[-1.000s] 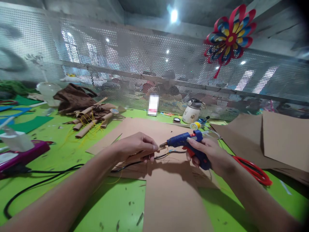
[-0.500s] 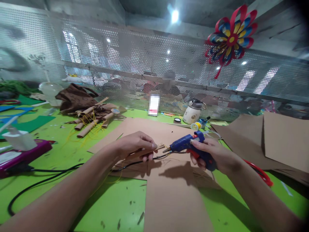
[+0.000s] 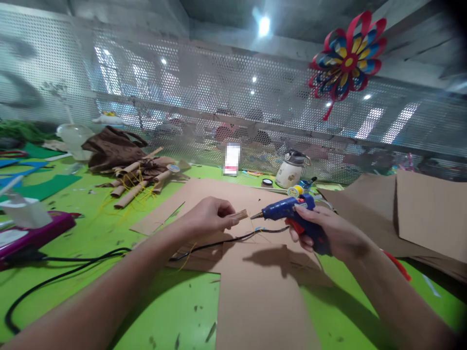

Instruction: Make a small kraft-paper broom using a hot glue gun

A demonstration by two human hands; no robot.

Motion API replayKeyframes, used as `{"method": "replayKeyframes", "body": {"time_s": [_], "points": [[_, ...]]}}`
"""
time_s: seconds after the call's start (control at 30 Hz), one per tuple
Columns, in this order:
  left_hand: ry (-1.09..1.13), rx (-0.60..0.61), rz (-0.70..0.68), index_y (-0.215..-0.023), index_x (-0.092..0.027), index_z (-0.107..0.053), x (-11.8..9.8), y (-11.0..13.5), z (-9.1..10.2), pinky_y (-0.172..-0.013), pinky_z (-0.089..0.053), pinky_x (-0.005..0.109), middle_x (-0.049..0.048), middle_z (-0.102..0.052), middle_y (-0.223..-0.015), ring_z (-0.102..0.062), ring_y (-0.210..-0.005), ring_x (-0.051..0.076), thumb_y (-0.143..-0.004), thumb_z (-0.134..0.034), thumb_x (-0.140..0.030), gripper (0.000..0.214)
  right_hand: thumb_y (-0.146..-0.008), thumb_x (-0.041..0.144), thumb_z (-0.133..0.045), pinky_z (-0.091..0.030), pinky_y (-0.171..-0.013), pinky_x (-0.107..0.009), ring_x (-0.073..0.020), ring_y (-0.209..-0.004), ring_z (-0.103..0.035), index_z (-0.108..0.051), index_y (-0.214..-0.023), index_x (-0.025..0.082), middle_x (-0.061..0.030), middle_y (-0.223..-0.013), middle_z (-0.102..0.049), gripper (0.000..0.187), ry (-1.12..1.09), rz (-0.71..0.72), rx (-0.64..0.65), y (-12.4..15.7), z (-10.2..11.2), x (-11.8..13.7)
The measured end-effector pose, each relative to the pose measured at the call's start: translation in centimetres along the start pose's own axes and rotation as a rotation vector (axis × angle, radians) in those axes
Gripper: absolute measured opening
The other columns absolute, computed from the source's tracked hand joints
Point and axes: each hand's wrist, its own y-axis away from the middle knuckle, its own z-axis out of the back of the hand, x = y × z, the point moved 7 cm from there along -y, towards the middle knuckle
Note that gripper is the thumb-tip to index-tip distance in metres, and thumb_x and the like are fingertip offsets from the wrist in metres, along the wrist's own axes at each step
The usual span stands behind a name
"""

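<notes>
My right hand grips a blue glue gun with a red trigger, its nozzle pointing left. My left hand pinches a small rolled brown paper piece, whose end sticks out toward the nozzle. A short gap separates nozzle and roll. Both hands hover above brown cardboard sheets on the green table. The gun's black cord trails left across the table.
A pile of brown paper rolls and brown cloth lies at the back left. A magenta box sits at the left edge. A cream jar stands at the back. Red scissors and more cardboard lie on the right. A perforated metal screen bears a paper pinwheel.
The glue gun's nozzle has drawn back from the paper roll, and both hands have risen slightly. The roll's end now shows clear of my left fingers.
</notes>
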Motion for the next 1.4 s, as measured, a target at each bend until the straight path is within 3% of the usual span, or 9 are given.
{"method": "replayKeyframes", "body": {"time_s": [0.17, 0.37, 0.57, 0.7, 0.8, 1.03, 1.2, 1.4], "points": [[-0.292, -0.144, -0.102, -0.087, -0.018, -0.069, -0.9, 0.2, -0.2, -0.058, -0.032, 0.026, 0.0033, -0.066, -0.074, -0.053, -0.064, 0.015, -0.079, -0.057, -0.040, 0.026, -0.085, 0.045, -0.061, -0.043, -0.042, -0.020, -0.0079, -0.045, -0.049, -0.065, -0.082, 0.011, -0.0070, -0.065, -0.066, 0.034, -0.011, 0.058, -0.076, -0.5, -0.1, -0.3], [-0.503, -0.150, -0.217, -0.082, -0.019, -0.069, -2.3, 0.5, -0.9, -0.062, -0.034, 0.027, 0.0063, -0.064, -0.079, -0.055, -0.070, 0.017, -0.084, -0.051, -0.038, 0.027, -0.084, 0.047, -0.062, -0.042, -0.042, -0.021, -0.0079, -0.044, -0.048, -0.062, -0.083, 0.013, -0.0058, -0.068, -0.068, 0.034, -0.007, 0.115, -0.157, -0.8, -0.5, -0.7], [-0.581, -0.175, -0.186, -0.091, -0.018, -0.065, -1.9, 0.9, -1.1, -0.059, -0.032, 0.028, 0.0086, -0.067, -0.081, -0.056, -0.070, 0.020, -0.090, -0.044, -0.042, 0.031, -0.083, 0.049, -0.062, -0.041, -0.042, -0.022, -0.0079, -0.043, -0.048, -0.063, -0.084, 0.012, -0.0064, -0.069, -0.068, 0.037, 0.039, 0.129, -0.200, -0.7, -0.6, -0.4], [-0.595, -0.177, -0.153, -0.099, -0.019, -0.060, -1.7, 1.0, -1.2, -0.057, -0.029, 0.028, 0.0085, -0.067, -0.083, -0.056, -0.069, 0.021, -0.090, -0.043, -0.044, 0.031, -0.082, 0.051, -0.062, -0.042, -0.043, -0.022, -0.0085, -0.045, -0.050, -0.064, -0.080, 0.012, -0.0069, -0.071, -0.067, 0.039, 0.118, 0.141, -0.207, -0.6, -0.7, -0.3], [-0.597, -0.184, -0.140, -0.094, -0.018, -0.060, -1.8, 1.0, -1.2, -0.057, -0.029, 0.029, 0.0085, -0.066, -0.082, -0.055, -0.068, 0.019, -0.092, -0.041, -0.043, 0.031, -0.082, 0.052, -0.061, -0.042, -0.043, -0.023, -0.0087, -0.045, -0.050, -0.063, -0.076, 0.012, -0.0079, -0.072, -0.067, 0.041, 0.160, 0.153, -0.222, -0.6, -0.8, -0.3], [-0.585, -0.185, -0.243, -0.094, -0.017, -0.063, -2.1, 0.9, -1.6, -0.065, -0.035, 0.030, 0.0095, -0.065, -0.088, -0.056, -0.076, 0.020, -0.093, -0.040, -0.037, 0.031, -0.081, 0.056, -0.059, -0.040, -0.044, -0.024, -0.0100, -0.046, -0.048, -0.065, -0.068, 0.012, -0.0086, -0.068, -0.065, 0.047, 0.229, 0.159, -0.234, -0.6, -0.8, -0.3], [-0.568, -0.193, -0.178, -0.091, -0.016, -0.062, -2.0, 0.7, -1.4, -0.062, -0.034, 0.030, 0.0100, -0.066, -0.084, -0.056, -0.074, 0.022, -0.092, -0.040, -0.034, 0.029, -0.083, 0.059, -0.054, -0.038, -0.046, -0.024, -0.0108, -0.044, -0.048, -0.068, -0.065, 0.012, -0.0035, -0.048, -0.057, 0.052, 0.356, 0.154, -0.259, -0.3, -0.8, -0.1], [-0.437, -0.126, -0.092, -0.080, -0.016, -0.062, -1.8, 0.6, -1.5, -0.060, -0.032, 0.029, 0.0085, -0.063, -0.076, -0.054, -0.068, 0.020, -0.089, -0.039, -0.035, 0.030, -0.083, 0.060, -0.053, -0.038, -0.048, -0.025, -0.0112, -0.043, -0.048, -0.068, -0.065, 0.013, -0.0029, -0.048, -0.056, 0.053, 0.390, 0.160, -0.263, -0.3, -0.8, -0.1]]}}
